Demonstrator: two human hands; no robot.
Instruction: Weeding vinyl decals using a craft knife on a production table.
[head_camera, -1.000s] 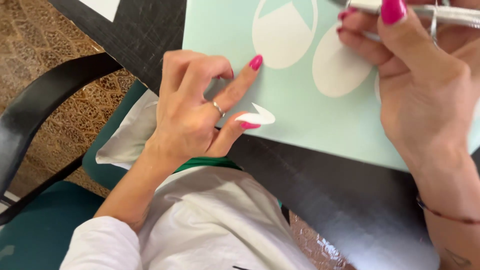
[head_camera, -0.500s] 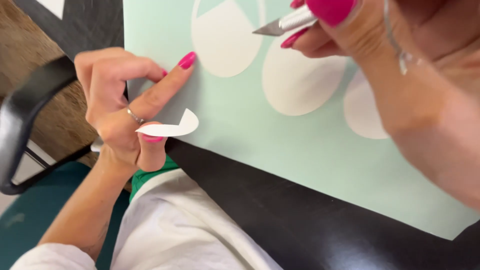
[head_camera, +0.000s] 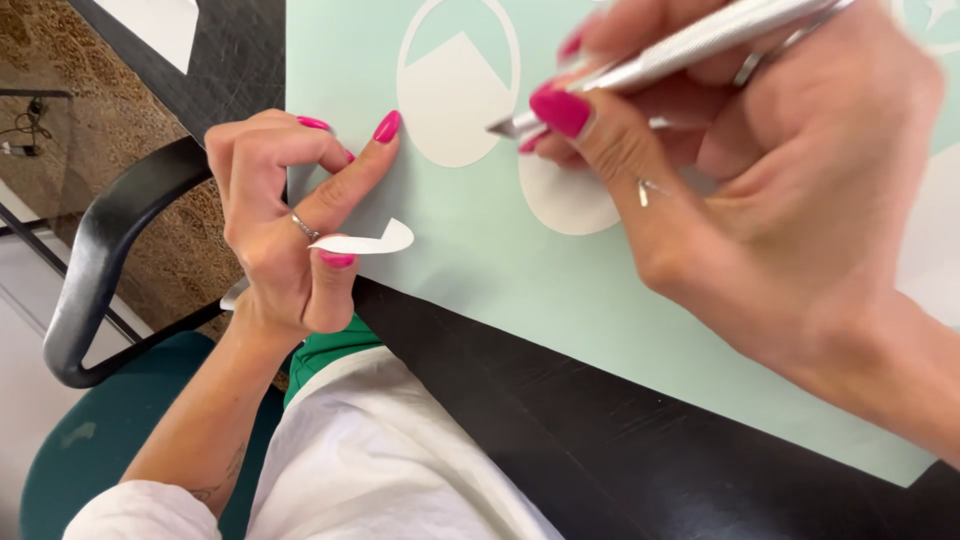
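Observation:
A mint green vinyl sheet (head_camera: 480, 260) with white oval cut-outs lies on a black table (head_camera: 560, 420). My left hand (head_camera: 285, 225) rests its index fingertip on the sheet's left edge, and a small curved white scrap (head_camera: 370, 241) sticks to its thumb. My right hand (head_camera: 740, 170) grips a silver craft knife (head_camera: 660, 55), whose blade tip sits at the right edge of the upper oval (head_camera: 455, 90). A second white oval (head_camera: 565, 195) is partly hidden under my right fingers.
A black chair armrest (head_camera: 110, 260) and green seat (head_camera: 90, 450) are at the lower left, over a patterned floor. My white garment (head_camera: 390, 460) fills the bottom middle. Another white piece (head_camera: 155, 25) lies at the table's top left corner.
My right hand with the knife has come down and left, bringing the blade to the oval's edge. My left hand stays on the sheet's edge with the scrap on its thumb.

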